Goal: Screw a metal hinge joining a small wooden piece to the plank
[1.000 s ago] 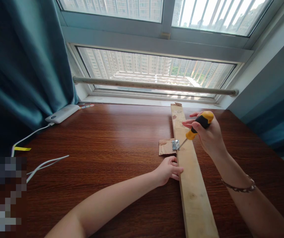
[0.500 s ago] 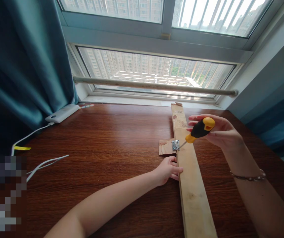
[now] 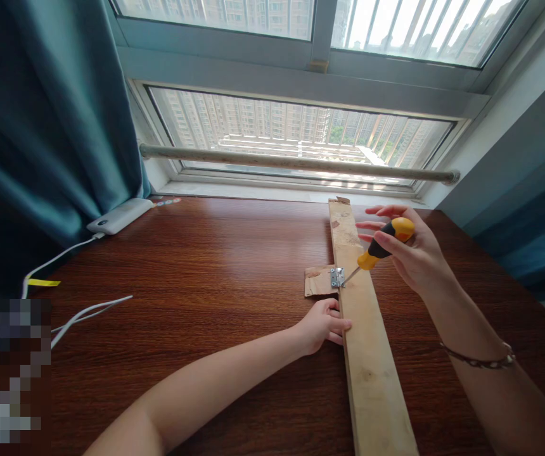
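Observation:
A long pale wooden board (image 3: 372, 367) runs from the near edge toward the window. My left hand (image 3: 322, 326) grips its left edge, thumb on top and fingers curled at the side. Just beyond that hand, a small metal hinge (image 3: 338, 278) bridges the board and a small wooden piece (image 3: 317, 282) on the left. My right hand (image 3: 412, 250) holds a yellow and black screwdriver (image 3: 383, 244) by its handle, some fingers stretched out past it. The tilted shaft points down-left, its tip at the hinge's right leaf. Whether the tip sits in a screw is too small to tell.
Everything lies on a dark brown wooden table (image 3: 229, 266). At the far left are a white power bank (image 3: 120, 215) with a cable (image 3: 58, 253) and a yellow strip (image 3: 44, 283). A blue curtain (image 3: 63, 114) hangs left; a metal rail (image 3: 296, 163) crosses the window.
My right hand has turned about the screwdriver handle, its fingers rising and the thumb now along the grip. The handle is tilted slightly lower. My left hand, board and hinge stay put.

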`<state>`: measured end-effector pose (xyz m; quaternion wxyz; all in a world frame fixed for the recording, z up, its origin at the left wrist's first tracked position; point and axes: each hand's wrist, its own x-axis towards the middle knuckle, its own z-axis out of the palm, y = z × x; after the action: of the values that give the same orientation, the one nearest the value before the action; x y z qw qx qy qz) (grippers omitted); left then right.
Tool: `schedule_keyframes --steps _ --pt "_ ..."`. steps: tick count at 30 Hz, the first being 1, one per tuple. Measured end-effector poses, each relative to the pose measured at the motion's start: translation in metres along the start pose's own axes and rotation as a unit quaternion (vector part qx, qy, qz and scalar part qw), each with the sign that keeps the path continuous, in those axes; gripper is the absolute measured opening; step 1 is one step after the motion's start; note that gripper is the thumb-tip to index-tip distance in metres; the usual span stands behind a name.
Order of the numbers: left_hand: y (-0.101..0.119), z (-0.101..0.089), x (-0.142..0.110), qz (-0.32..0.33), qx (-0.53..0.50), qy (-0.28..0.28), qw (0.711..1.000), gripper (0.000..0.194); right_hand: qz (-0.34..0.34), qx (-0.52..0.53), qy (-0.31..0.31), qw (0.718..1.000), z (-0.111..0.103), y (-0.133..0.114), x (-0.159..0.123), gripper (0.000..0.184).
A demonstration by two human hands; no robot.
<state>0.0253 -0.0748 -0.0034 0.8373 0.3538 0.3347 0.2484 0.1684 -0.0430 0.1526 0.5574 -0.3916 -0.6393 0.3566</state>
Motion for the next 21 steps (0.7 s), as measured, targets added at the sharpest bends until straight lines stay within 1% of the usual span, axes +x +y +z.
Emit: schedule_keyframes --steps 1,3,5,8,10,12,13,15,17,18,19,21 --pt "0.000 0.000 0.000 0.001 0.000 -0.001 1.000 0.046 0.021 0.039 -0.037 0.998 -0.002 -0.003 0.000 0.034" --pt "0.001 0.000 -0.001 0.001 -0.001 -0.001 1.000 0.046 0.042 0.081 -0.095 0.991 -0.009 -0.008 0.001 0.037" --pt "0.001 0.001 -0.002 -0.001 -0.002 0.001 1.000 0.046 0.039 0.103 -0.127 0.986 -0.018 -0.011 0.002 0.039" --pt "0.002 0.001 -0.003 -0.002 -0.004 0.002 1.000 0.047 0.037 0.125 -0.173 0.976 -0.032 -0.008 0.003 0.037" --pt "0.001 0.001 -0.003 -0.002 -0.005 0.003 1.000 0.048 0.034 0.128 -0.188 0.973 -0.037 -0.004 0.004 0.036" --pt "0.001 0.001 -0.002 -0.001 -0.004 0.001 1.000 0.049 0.028 0.095 -0.172 0.980 -0.038 0.000 0.004 0.041" --pt "0.000 0.001 -0.002 -0.001 -0.002 0.001 1.000 0.049 0.022 0.056 -0.149 0.987 -0.036 0.001 0.005 0.046" --pt "0.000 0.000 -0.001 -0.002 0.001 0.001 1.000 0.050 -0.003 -0.053 -0.073 0.996 -0.029 0.001 0.005 0.053" --pt "0.000 0.000 0.000 -0.004 -0.001 0.003 1.000 0.051 -0.028 -0.132 -0.007 0.991 -0.020 0.001 0.005 0.053" --pt "0.000 -0.001 0.000 -0.005 -0.003 0.005 1.000 0.051 -0.028 -0.136 0.000 0.990 -0.017 0.000 0.006 0.050" --pt "0.000 -0.001 0.001 -0.007 -0.005 0.006 1.000 0.051 -0.017 -0.114 -0.015 0.993 -0.015 -0.001 0.006 0.047" --pt "0.001 -0.001 0.001 -0.009 -0.008 0.005 1.000 0.051 0.023 -0.031 -0.085 0.996 -0.015 -0.004 0.007 0.047"
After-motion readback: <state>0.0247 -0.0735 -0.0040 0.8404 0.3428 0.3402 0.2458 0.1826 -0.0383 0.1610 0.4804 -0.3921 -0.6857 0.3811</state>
